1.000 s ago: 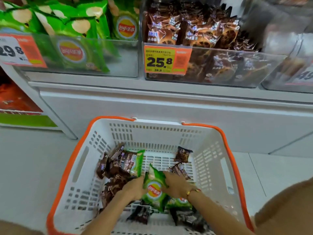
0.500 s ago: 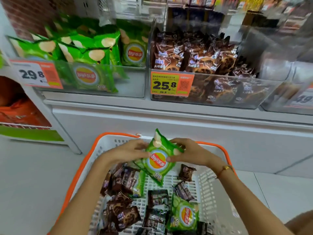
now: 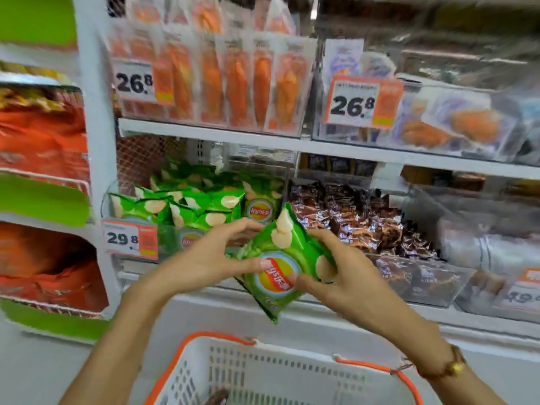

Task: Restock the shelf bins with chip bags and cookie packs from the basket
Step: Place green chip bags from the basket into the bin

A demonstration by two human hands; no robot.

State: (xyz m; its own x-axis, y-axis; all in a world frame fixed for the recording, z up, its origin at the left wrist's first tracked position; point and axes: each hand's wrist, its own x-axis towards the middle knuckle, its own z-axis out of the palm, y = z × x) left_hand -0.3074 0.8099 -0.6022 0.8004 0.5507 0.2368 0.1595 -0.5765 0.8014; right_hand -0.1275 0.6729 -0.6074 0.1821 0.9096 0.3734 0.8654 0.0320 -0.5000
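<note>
Left hand and right hand both grip one glossy green chip bag from either side. It hangs above the white orange-rimmed plastic basket, before the clear shelf bin of green chip bags. Its long axis tilts, upper end toward the shelf and slightly right, lower end toward the basket.

Green chip bag: round red-yellow logo facing camera, tilted, top corner up, held in the air above the basket. Basket: white slotted walls, orange rim. Above it, a clear bin piled with matching green bags; right of that, a bin of brown cookie packs.
</note>
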